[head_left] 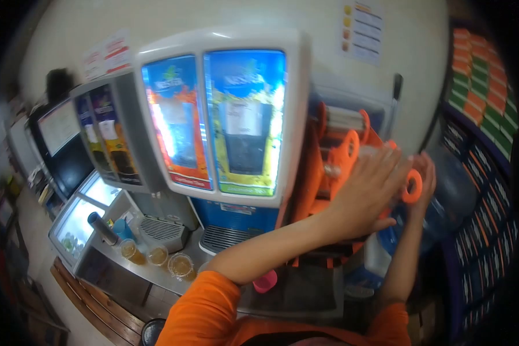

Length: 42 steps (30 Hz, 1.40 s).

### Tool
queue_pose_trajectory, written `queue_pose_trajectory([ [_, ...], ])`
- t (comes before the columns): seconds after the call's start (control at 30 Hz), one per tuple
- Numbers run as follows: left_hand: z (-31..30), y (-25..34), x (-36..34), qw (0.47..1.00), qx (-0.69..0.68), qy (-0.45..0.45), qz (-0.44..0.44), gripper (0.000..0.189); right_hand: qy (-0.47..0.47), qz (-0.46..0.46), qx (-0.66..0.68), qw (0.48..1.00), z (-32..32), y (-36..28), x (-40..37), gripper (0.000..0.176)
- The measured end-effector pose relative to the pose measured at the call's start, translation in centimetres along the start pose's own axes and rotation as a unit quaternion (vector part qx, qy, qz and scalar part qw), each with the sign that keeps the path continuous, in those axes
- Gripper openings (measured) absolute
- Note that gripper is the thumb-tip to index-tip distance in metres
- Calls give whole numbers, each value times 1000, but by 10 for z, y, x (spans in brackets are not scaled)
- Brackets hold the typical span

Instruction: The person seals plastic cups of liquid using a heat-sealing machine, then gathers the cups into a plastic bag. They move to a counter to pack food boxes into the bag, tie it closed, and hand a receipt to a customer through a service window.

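An orange machine with rollers (314,199), which looks like a cup sealer, stands in front of me. At its upper right is a pale roll with orange end pieces (412,186), mostly covered by my hands. My left hand (370,187) lies over this roll, back toward me, fingers bent over the top and thumb sticking out below. My right hand (425,176) is curled around the roll's far right side, beside the orange ring. Its fingertips are partly hidden. Another whitish roller (344,118) sits higher on the machine, apart from my hands.
Two drink dispensers, one lit (245,124) and one grey (112,132), stand to the left. Several filled clear cups (181,266) and a pink cup (265,281) are on the counter. A large blue water bottle (452,184) and stacked boxes (478,230) stand at right.
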<state>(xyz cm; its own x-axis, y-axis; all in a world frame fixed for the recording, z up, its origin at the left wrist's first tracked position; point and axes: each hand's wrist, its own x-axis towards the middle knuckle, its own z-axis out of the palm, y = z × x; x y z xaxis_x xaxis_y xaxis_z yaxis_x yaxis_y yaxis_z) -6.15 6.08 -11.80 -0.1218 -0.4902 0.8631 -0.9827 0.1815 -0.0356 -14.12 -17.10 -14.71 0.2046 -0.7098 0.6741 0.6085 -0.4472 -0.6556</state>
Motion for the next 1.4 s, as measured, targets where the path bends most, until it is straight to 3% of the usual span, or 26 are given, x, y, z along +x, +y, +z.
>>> queue_pose_trajectory([
  [0.1,-21,14,-45,993,-91,61,32,68,45,-43,-98,993,-65,43,-109,34],
  [0.17,-20,24,-97,981,-188,32,-31,53,62,-6,-227,972,-90,78,-184,27],
  [0.23,4,29,-157,946,-292,-50,-133,36,102,209,-96,968,-88,100,-240,20],
  [0.3,49,40,-222,803,-416,-94,-416,32,32,262,-99,959,-75,103,-262,25],
  [0.33,69,37,-237,798,-424,-106,-415,32,-11,239,-119,964,-71,113,-265,33],
  [0.37,86,36,-250,725,-490,-59,-480,45,-57,217,-138,965,-68,121,-265,44],
  [0.4,95,37,-261,641,-544,-10,-542,59,-69,252,-145,954,-58,117,-262,52],
  [0.43,101,36,-262,638,-546,-17,-543,59,-83,286,-149,943,-48,113,-257,61],
  [0.5,113,25,-253,697,-476,-60,-534,83,-95,302,-120,941,-39,121,-255,65],
  [0.6,135,1,-254,705,-482,-86,-513,90,-143,348,-91,922,-30,110,-243,69],
  [0.67,137,0,-248,686,-492,-96,-527,90,-190,387,-68,900,-32,107,-238,68],
  [0.73,139,-1,-245,666,-503,-108,-540,90,-163,392,-46,904,-34,103,-236,60],
  [0.8,141,-1,-243,650,-528,-106,-537,73,-135,397,-24,908,-35,105,-240,52],
  [0.87,141,6,-237,648,-535,-72,-537,49,-149,386,-55,909,-35,113,-247,24],
  [0.9,141,5,-241,647,-536,-72,-537,49,-149,386,-56,909,-37,115,-251,24],
  [0.97,137,-3,-245,665,-517,-68,-534,41,-126,350,-90,924,-33,104,-253,13],
  [1.03,131,-1,-249,687,-505,-49,-520,30,-128,334,-99,929,-36,97,-256,13],
  [1.1,121,2,-252,758,-414,-118,-490,24,-139,284,-139,939,-45,95,-261,13],
  [1.13,113,10,-245,749,-416,-92,-507,18,-141,285,-138,938,-48,89,-264,13],
  [1.17,107,13,-245,749,-415,-91,-508,18,-151,276,-171,934,-50,78,-266,13],
  [1.23,98,18,-246,843,-292,-150,-427,18,-162,270,-203,927,-58,62,-268,13],
  [1.33,78,33,-232,853,-228,-178,-433,16,-230,264,-245,904,-66,43,-271,16],
  [1.4,76,32,-232,864,-205,-198,-416,16,-240,43,-410,879,-60,36,-271,32],
])
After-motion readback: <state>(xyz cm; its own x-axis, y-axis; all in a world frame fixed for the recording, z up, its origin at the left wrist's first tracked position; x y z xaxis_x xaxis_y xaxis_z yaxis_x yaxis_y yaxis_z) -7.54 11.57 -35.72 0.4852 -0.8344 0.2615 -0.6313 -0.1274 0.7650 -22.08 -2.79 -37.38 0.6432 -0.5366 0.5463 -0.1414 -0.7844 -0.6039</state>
